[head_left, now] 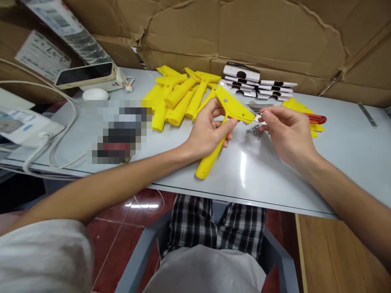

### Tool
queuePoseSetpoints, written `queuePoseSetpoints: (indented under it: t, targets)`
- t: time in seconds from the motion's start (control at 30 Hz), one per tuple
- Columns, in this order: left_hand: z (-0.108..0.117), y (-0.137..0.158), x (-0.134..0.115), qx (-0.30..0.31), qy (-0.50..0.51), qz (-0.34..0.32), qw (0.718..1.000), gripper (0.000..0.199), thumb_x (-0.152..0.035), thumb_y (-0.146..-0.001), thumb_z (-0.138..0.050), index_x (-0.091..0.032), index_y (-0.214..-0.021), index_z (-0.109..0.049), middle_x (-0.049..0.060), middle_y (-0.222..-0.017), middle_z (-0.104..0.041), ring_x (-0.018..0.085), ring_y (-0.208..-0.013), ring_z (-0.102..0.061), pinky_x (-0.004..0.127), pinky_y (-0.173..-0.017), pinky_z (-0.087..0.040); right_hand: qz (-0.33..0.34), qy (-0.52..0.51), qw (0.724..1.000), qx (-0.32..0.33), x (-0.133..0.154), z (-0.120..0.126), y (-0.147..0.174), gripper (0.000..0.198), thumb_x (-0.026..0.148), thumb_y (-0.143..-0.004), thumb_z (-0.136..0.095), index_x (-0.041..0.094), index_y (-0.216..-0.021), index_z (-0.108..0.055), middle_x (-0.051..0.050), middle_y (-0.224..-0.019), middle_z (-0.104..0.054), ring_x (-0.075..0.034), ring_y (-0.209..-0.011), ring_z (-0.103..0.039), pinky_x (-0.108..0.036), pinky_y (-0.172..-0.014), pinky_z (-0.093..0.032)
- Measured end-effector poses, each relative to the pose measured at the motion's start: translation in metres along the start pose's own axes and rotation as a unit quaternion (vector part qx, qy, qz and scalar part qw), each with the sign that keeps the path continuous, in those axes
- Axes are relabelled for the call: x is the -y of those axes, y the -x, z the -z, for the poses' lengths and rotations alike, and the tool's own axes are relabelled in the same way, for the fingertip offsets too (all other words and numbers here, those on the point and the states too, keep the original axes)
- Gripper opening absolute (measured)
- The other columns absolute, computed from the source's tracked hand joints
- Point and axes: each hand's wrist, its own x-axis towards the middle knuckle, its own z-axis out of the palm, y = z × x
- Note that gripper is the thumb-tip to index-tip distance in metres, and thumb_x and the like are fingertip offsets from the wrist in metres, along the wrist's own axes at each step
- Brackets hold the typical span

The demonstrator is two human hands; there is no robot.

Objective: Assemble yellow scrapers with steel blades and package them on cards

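Observation:
A yellow plastic scraper [233, 106] with a wide head and round handle is gripped in my left hand [210, 129]. It is held tilted above the table, its handle pointing down toward me. Two small metal fasteners show on the head. My right hand [288, 136] is beside the head's right corner, thumb and fingers pinched on something thin and silvery that I cannot make out. Below lies a small heap of screws or nuts [254, 132]. Behind the scraper are thin metal blades [259, 106], partly hidden. A translucent red tool handle [317, 118] shows beyond my right hand.
Several yellow scraper handles [179, 99] are piled at the back. Stacked white-and-black cards [259, 83] stand against the cardboard [259, 36]. Small yellow plates [296, 105] lie at right. Phone [85, 75], cables [75, 116] and a blurred-out item [122, 134] occupy the left.

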Motion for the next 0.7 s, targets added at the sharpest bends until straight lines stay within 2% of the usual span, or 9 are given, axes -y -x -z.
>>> queuePoseSetpoints:
  t: [0.17,0.27,0.4,0.5,0.6,0.7]
  targets:
    - [0.001,0.0,0.002,-0.008,-0.003,0.001,1.0,0.06,-0.028,-0.081,-0.096,-0.028,-0.132,-0.063,0.008,-0.12,-0.074,0.015,-0.073,-0.073,0.019,-0.047,-0.045,-0.012,0.044,0.999,0.028,0.003,-0.013,-0.011,0.067,0.081,-0.104,-0.052,0.026,-0.139,-0.069,-0.009,-0.141,-0.063,-0.02,-0.129,-0.067,-0.032,-0.091,-0.064]
    - [0.002,0.0,0.004,0.002,-0.016,-0.012,1.0,0.058,-0.029,-0.082,-0.095,-0.028,-0.131,-0.063,0.008,-0.122,-0.073,0.017,-0.078,-0.076,0.019,-0.049,-0.047,-0.036,-0.031,0.999,0.026,0.012,-0.02,-0.006,0.06,0.075,-0.099,-0.064,0.026,-0.134,-0.069,-0.007,-0.147,-0.06,-0.021,-0.132,-0.066,-0.032,-0.09,-0.065]
    - [0.002,-0.001,0.005,0.016,-0.015,-0.022,1.0,0.05,-0.028,-0.086,-0.091,-0.026,-0.128,-0.063,0.007,-0.119,-0.073,0.015,-0.074,-0.075,0.018,-0.049,-0.048,-0.081,-0.136,0.987,0.03,0.02,-0.025,0.008,0.05,0.065,-0.092,-0.08,0.028,-0.125,-0.071,-0.005,-0.144,-0.061,-0.018,-0.125,-0.068,-0.031,-0.089,-0.065]
    - [0.003,-0.001,0.005,0.018,-0.031,-0.04,0.999,0.043,-0.028,-0.088,-0.089,-0.024,-0.123,-0.064,0.006,-0.116,-0.074,0.012,-0.068,-0.072,0.019,-0.047,-0.048,-0.069,-0.162,0.984,0.029,0.02,-0.027,0.015,0.042,0.06,-0.092,-0.082,0.029,-0.119,-0.073,-0.004,-0.136,-0.064,-0.015,-0.116,-0.069,-0.03,-0.087,-0.064]
    - [0.004,0.0,0.005,0.023,-0.073,-0.068,0.995,0.042,-0.029,-0.089,-0.089,-0.024,-0.123,-0.064,0.007,-0.119,-0.076,0.009,-0.064,-0.07,0.019,-0.046,-0.049,-0.045,-0.183,0.982,0.003,0.019,-0.03,0.018,0.036,0.054,-0.092,-0.084,0.026,-0.114,-0.074,-0.004,-0.13,-0.065,-0.012,-0.11,-0.068,-0.026,-0.083,-0.063]
    - [0.003,0.004,0.005,0.024,-0.096,-0.086,0.991,0.04,-0.03,-0.091,-0.086,-0.024,-0.125,-0.064,0.007,-0.123,-0.077,0.008,-0.063,-0.07,0.019,-0.046,-0.051,-0.048,-0.208,0.977,-0.013,0.02,-0.033,0.02,0.035,0.049,-0.089,-0.087,0.023,-0.109,-0.073,-0.003,-0.129,-0.064,-0.011,-0.108,-0.069,-0.024,-0.081,-0.063]
